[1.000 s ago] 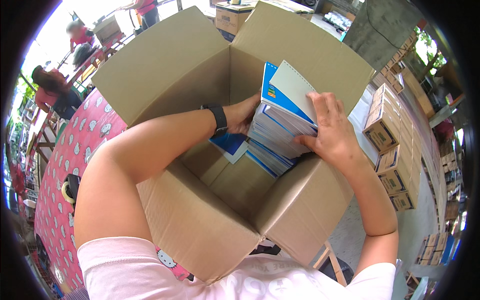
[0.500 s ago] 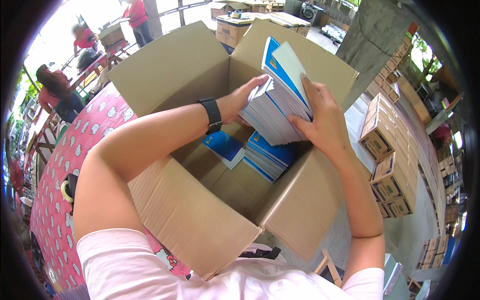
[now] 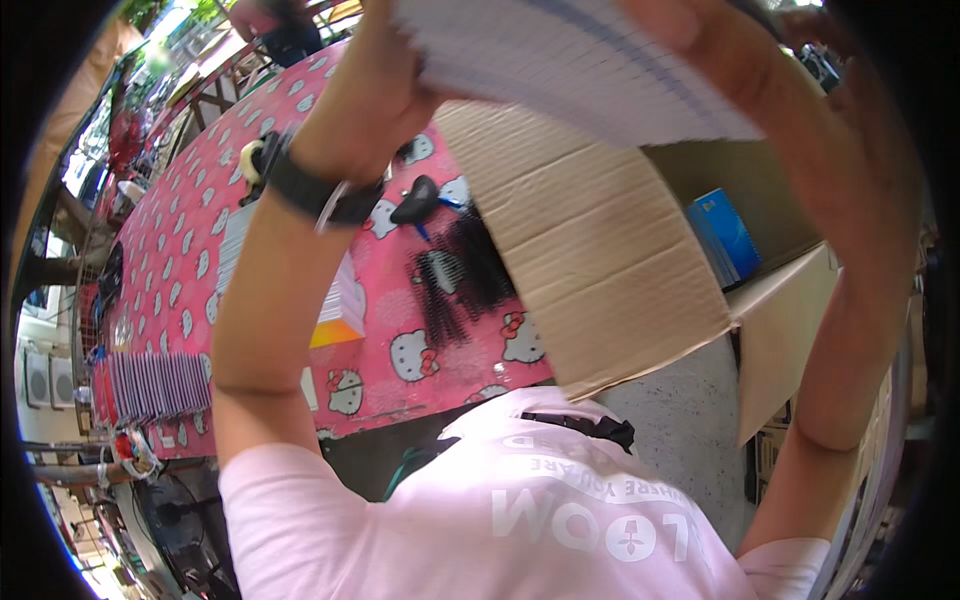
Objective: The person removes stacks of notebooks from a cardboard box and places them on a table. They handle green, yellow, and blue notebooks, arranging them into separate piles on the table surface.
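A thick stack of notebooks (image 3: pixel 570 75) is held up close between my hands, its white page edges toward me. My left hand (image 3: pixel 375 105), with a black watch on the wrist, grips its left side. On the other side, my right hand (image 3: pixel 715 50) is closed on the stack, partly cut off by the top edge. Below and to the right is the open cardboard box (image 3: pixel 600 270), one flap folded out toward me. Blue-covered notebooks (image 3: pixel 727 237) lie inside it; the stack and my right arm hide much of the interior.
A table with a pink patterned cloth (image 3: pixel 180 260) spreads to the left. It bears a row of notebooks (image 3: pixel 160 388), a stack with a yellow-orange edge (image 3: pixel 340 315), a tape dispenser (image 3: pixel 255 160) and a dark object with blue parts (image 3: pixel 420 203). Another person (image 3: pixel 280 25) stands beyond.
The view has swung, bringing more of the table into sight and shifting the box to the right. The notebook stack, still in both hands, is now nearer and higher in view.
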The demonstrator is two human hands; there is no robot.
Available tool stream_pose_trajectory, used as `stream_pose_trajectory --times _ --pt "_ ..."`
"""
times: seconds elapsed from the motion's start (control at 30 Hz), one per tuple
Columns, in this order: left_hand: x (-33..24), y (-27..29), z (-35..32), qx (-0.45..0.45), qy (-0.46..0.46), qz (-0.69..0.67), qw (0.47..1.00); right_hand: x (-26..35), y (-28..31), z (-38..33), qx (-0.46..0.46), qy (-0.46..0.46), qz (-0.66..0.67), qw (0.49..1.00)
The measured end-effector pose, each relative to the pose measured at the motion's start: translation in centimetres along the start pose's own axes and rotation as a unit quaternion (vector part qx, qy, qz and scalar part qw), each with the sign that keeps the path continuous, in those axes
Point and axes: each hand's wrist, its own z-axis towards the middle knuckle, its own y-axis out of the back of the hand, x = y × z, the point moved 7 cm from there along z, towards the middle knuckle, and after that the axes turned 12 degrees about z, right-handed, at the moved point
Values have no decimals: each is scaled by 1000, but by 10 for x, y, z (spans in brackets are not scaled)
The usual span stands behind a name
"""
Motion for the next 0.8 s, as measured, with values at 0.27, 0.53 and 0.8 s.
stream_pose_trajectory --times 0.27,0.53,0.8 --pt "113 136 -206 -171 102 -198 960 133 -119 0 133 -24 363 922" --pt "206 152 -364 -202 218 -240 924 231 -226 -60 253 -134 383 878" --pt "243 181 -416 -156 316 -86 932 260 -298 -135 246 -302 592 706"
